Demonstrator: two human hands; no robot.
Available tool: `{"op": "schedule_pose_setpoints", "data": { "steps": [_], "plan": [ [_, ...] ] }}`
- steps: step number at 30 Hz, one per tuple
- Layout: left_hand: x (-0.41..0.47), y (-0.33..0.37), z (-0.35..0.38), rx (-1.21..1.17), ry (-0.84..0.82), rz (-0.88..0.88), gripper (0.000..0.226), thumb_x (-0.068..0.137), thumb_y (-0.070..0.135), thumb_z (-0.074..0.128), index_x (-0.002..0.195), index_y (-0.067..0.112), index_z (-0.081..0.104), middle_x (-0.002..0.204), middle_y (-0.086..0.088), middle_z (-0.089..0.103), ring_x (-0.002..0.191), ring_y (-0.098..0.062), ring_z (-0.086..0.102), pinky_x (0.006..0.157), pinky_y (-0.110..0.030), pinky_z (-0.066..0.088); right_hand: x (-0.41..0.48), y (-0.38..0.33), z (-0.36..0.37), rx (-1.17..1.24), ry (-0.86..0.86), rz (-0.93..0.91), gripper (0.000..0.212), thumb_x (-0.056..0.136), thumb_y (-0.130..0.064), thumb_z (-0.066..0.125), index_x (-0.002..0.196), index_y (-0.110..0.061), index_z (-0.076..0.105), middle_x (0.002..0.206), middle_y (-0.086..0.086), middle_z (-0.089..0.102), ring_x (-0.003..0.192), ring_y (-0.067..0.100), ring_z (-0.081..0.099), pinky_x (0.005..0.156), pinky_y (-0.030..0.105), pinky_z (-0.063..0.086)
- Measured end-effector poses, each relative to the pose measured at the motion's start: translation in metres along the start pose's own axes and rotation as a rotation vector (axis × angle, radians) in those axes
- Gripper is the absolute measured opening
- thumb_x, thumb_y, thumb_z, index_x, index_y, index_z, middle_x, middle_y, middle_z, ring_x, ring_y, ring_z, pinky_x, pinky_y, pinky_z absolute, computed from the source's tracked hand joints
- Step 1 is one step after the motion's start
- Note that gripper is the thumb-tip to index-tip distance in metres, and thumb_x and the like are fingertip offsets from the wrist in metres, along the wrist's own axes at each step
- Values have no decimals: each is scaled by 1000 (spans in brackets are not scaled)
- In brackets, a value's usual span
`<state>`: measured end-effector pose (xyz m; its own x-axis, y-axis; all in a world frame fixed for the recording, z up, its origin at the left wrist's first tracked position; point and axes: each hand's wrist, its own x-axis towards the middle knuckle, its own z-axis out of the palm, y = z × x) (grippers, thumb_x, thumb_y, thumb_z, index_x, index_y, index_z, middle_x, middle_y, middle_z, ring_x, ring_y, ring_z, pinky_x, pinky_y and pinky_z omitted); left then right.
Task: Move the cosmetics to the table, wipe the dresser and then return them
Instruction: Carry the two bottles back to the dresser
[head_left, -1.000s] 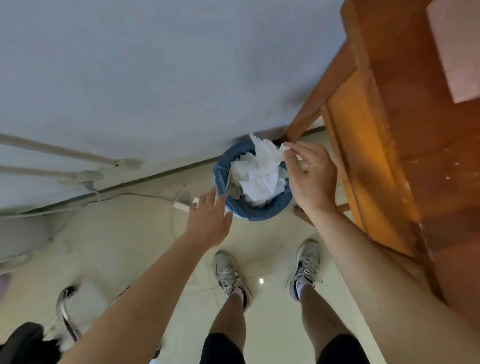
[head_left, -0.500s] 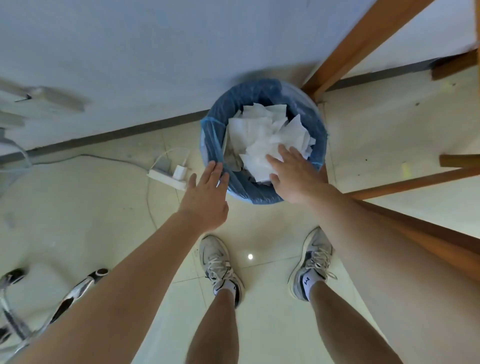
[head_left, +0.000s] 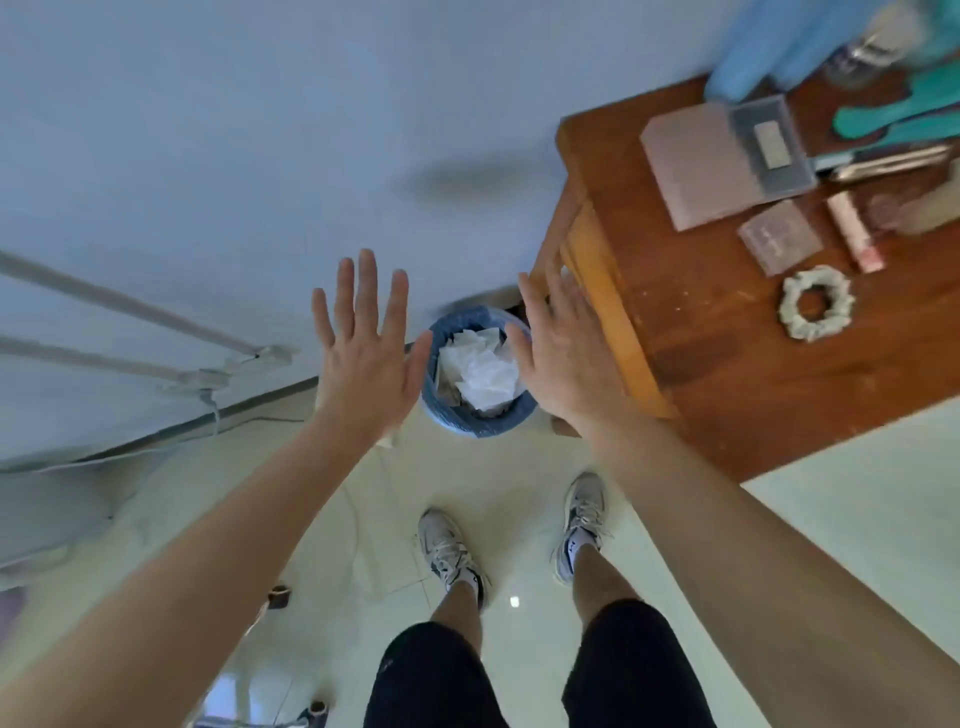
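Hands free over the bin, cosmetics waiting on the wooden table

You stand with your shoes on pale tiles. Just beyond them your left hand and right hand hover with fingers straight and spread, holding nothing, on either side of the blue-lined bin, which is heaped with crumpled white tissues. Further off on the right, the cosmetics lie on the wooden table: a scrunchie nearest, then a small palette beside a pink tube, and a pink box touching a clear case beyond. The tissues in the bin suggest the wiping is done, so returning the items is probably next. Turn right, reach past the table edge and grip one item at a time. The dresser itself is out of view.
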<state>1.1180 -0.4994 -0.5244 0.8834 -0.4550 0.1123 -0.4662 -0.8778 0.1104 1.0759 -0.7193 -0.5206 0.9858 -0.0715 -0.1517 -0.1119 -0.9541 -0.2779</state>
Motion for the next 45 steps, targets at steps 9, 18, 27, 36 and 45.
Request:
{"op": "schedule_pose_setpoints", "data": {
  "steps": [9,18,27,36,45],
  "plan": [
    [61,72,-179,47,247,234,65,103,46,32,155,10,18,160,-26,9,149,-40,7,114,-63,14,-69,37,-181,-87,407,54,64,100,-42,42,155,-15,23,163,20,11,150,38,11,119,53,20],
    [110,224,-234,-73,274,265,66,101,48,30,155,13,16,162,-20,3,150,-36,3,117,-59,13,-121,196,-295,-57,534,253,83,96,-51,46,157,-23,-2,164,13,-8,152,33,-1,121,52,15],
    [145,333,-187,-7,-127,9,66,100,54,28,155,26,3,164,-5,-7,151,-27,-5,119,-52,6,-115,322,-319,-98,382,233,94,92,-51,57,156,-27,-7,164,14,-1,151,36,9,116,45,14],
    [211,326,-190,-38,-135,-65,77,94,49,54,154,28,10,160,-5,18,146,-28,19,115,-48,25,-17,317,-354,55,323,-6,87,96,-48,52,156,-28,-7,164,12,5,151,31,13,117,45,24],
    [288,308,-137,-321,-98,-291,62,84,53,67,130,22,38,133,0,51,116,-21,53,93,-38,49,95,298,-334,287,259,-37,75,94,-40,61,152,-18,20,149,9,36,133,25,43,99,36,48]
  ]
}}
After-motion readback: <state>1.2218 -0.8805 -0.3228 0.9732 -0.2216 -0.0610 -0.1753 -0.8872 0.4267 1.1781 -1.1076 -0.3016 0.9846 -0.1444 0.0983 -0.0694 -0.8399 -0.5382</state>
